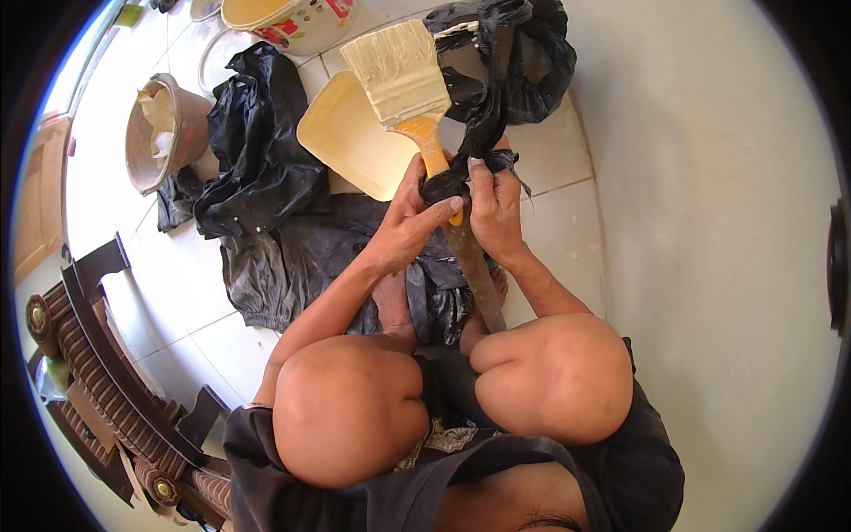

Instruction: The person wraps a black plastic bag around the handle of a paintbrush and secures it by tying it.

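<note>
Here, left hand [409, 222] fingers clamped on paintbrush [410, 82] handle, right hand [496, 208] fingers pinching black plastic strip [483, 133].

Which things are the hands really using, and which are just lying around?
In use:
left hand and right hand, gripping
paintbrush
black plastic strip at the brush handle
wooden stick

Lying about:
cream tray
black bags
grey bucket
painted pail
dark wooden furniture
</note>
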`<state>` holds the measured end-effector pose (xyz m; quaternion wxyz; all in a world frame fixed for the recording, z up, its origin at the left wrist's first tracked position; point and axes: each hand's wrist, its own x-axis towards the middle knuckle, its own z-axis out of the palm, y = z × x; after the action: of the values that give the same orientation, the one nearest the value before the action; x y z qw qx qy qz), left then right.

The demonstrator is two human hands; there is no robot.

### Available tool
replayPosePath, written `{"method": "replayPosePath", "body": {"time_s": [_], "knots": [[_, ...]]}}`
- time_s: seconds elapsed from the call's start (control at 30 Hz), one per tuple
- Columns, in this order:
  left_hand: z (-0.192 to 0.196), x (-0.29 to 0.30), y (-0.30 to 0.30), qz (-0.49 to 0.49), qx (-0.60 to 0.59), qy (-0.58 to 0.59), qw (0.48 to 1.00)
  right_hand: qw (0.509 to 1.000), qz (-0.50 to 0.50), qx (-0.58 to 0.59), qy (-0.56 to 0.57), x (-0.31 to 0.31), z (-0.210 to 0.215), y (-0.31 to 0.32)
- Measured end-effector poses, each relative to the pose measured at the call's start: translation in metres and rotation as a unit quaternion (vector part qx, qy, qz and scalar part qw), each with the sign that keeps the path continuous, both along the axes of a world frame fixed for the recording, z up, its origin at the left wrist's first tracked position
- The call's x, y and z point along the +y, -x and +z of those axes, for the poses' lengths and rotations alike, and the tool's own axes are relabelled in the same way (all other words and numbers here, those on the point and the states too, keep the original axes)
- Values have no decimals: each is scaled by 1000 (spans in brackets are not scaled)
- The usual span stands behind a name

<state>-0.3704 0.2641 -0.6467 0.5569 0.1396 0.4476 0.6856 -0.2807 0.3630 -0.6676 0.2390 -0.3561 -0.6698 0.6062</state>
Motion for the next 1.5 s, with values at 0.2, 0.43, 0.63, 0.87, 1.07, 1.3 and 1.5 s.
{"method": "replayPosePath", "body": {"time_s": [0.2,0.43,0.63,0.87,1.07,1.3,1.5], "knots": [[-2,12,-6,-3,-47,-34,998,993,26,-61,-96,11,1,-13],[10,13,-6,27,-63,-29,997,998,-29,39,-27,9,27,-1],[7,10,-9,68,-67,4,995,998,-29,56,14,6,20,3],[6,13,-14,87,-12,13,996,992,-36,58,110,12,3,5],[8,16,-17,97,-15,17,995,989,-45,64,128,17,12,11],[7,10,-16,42,-58,37,997,994,91,-21,-57,30,16,6],[6,14,-19,59,21,-2,998,993,30,38,-105,25,19,9]]}}
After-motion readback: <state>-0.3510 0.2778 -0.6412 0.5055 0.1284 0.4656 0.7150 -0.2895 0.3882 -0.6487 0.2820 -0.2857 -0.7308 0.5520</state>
